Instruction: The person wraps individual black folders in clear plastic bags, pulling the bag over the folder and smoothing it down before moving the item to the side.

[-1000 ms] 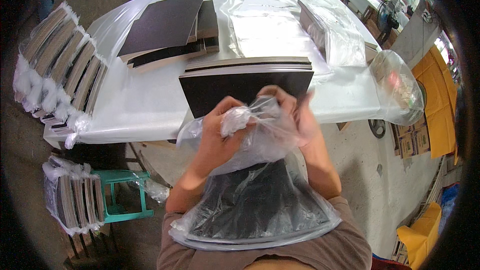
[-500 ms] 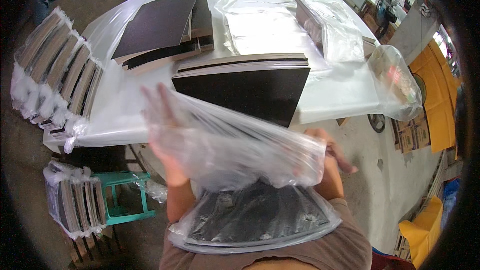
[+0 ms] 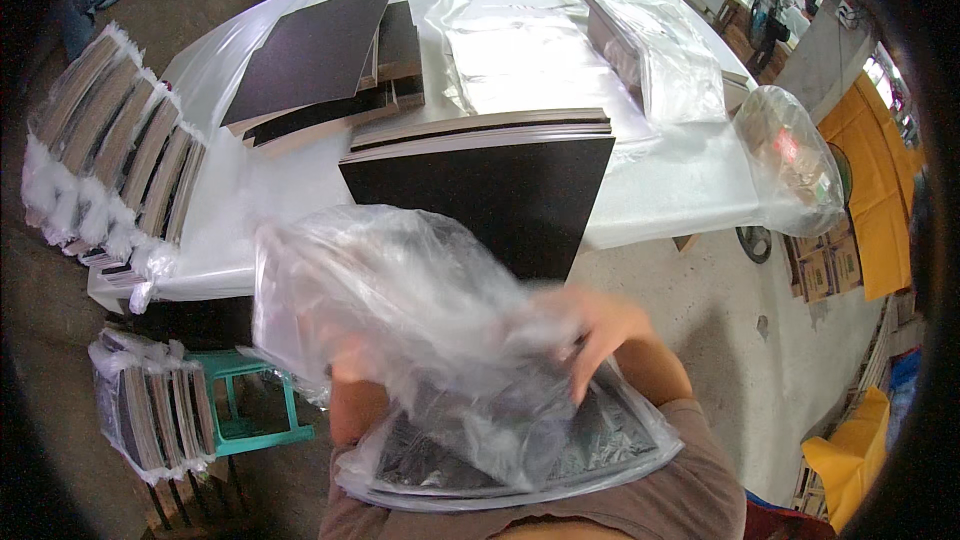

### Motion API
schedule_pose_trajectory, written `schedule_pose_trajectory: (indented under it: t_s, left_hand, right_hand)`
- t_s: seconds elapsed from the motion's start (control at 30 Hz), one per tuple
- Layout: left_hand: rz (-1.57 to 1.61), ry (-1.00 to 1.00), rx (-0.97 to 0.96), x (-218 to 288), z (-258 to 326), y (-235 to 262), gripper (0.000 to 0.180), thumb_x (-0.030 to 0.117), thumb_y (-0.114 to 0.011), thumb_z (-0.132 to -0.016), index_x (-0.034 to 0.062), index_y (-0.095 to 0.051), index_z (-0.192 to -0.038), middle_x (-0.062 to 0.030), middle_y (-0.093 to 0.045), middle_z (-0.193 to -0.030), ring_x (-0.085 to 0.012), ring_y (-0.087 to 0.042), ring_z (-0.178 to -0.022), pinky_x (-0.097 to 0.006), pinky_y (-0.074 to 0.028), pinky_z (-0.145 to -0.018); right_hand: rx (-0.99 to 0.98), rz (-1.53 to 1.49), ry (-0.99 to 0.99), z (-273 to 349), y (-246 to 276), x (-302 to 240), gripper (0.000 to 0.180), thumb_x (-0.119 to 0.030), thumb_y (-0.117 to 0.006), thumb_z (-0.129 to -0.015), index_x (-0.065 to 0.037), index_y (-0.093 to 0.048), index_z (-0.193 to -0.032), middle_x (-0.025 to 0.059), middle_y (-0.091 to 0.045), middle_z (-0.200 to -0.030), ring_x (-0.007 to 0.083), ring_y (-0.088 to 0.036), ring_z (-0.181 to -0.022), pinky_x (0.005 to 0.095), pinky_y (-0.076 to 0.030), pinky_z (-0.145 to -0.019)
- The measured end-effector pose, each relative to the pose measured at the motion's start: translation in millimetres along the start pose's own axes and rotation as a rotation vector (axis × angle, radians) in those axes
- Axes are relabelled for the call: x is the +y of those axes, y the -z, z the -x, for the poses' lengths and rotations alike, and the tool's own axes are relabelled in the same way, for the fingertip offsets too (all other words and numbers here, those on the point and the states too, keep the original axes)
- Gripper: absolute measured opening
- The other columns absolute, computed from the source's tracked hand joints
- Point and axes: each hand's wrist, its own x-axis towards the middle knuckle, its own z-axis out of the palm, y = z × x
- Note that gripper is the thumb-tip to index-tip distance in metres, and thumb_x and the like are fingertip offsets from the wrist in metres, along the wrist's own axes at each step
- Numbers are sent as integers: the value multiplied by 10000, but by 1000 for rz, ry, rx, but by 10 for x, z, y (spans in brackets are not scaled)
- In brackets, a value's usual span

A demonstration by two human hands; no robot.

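Note:
A clear plastic bag [image 3: 400, 250] billows in front of me, crumpled and partly smeared by motion. My left hand [image 3: 350, 355] is behind or inside its film, with the fingers hidden. At the bag's right side, my right hand [image 3: 605, 325] has its fingers curled and closed on the plastic. Across my lap lies a black board stack in clear plastic [image 3: 610, 430], partly covered by the hanging film. Just beyond the bag, a bare stack of black-faced boards [image 3: 480, 175] stands tilted at the table's near edge, its pale edges upward.
On the plastic-covered table [image 3: 670, 190] are more black boards [image 3: 310, 55], flat clear bags [image 3: 530, 60] and a wrapped stack [image 3: 650, 70]. Wrapped bundles [image 3: 110, 140] line the left end. Another bundle [image 3: 155, 405] sits by a green stool [image 3: 250, 410]. A filled bag [image 3: 790, 155] hangs at the right corner.
The bag, stretched between both hands before, now bunches and billows toward the left. My left hand has come down and nearer; my right hand has moved left over the lap stack.

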Motion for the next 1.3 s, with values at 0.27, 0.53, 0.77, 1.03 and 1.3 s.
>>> schedule_pose_trajectory:
  t_s: [0.27,0.53,0.77,1.03,1.3]
  left_hand:
    - [190,-247,380,201,-24,56,494,171,-579,-619,17,-479,-1078,-108,-533,-1020,-198,-515,-921,-313,-404,-790]
    - [-204,-83,21,72,-49,-46,601,116,-631,-543,-1,-461,-1108,-123,-516,-1065,-208,-495,-977,-324,-382,-842]
    - [-345,-107,426,452,-158,201,656,-64,-645,-449,17,-501,-1084,-86,-532,-903,-215,-506,-873,-306,-380,-824]
    - [-1530,-661,621,452,-705,-187,548,-112,-565,-549,41,-528,-1074,-83,-473,-933,-211,-474,-926,-273,-368,-836]
    - [-1527,-744,387,441,-26,-41,110,-10,-608,-676,-23,-600,-785,-110,-570,-810,-189,-591,-650,-295,-468,-561]
  right_hand:
    - [388,-642,-429,210,-111,279,660,-138,-768,-522,42,-470,-1083,104,-572,-955,176,-538,-845,301,-421,-775]
    - [1045,-170,120,161,175,-136,609,-85,-710,-594,-33,-458,-1146,102,-531,-1055,158,-536,-867,285,-440,-712]
    - [565,379,-326,392,321,-302,587,-39,-658,-656,-99,-448,-1201,101,-495,-1143,142,-535,-886,270,-456,-656]
    - [1140,1290,-395,-35,564,-69,604,73,-583,-629,-151,-479,-1180,113,-406,-818,238,-438,-693,292,-400,-606]
    - [1206,1367,-87,281,98,-168,275,21,-642,-578,-40,-636,-846,77,-504,-785,130,-476,-649,215,-375,-507]
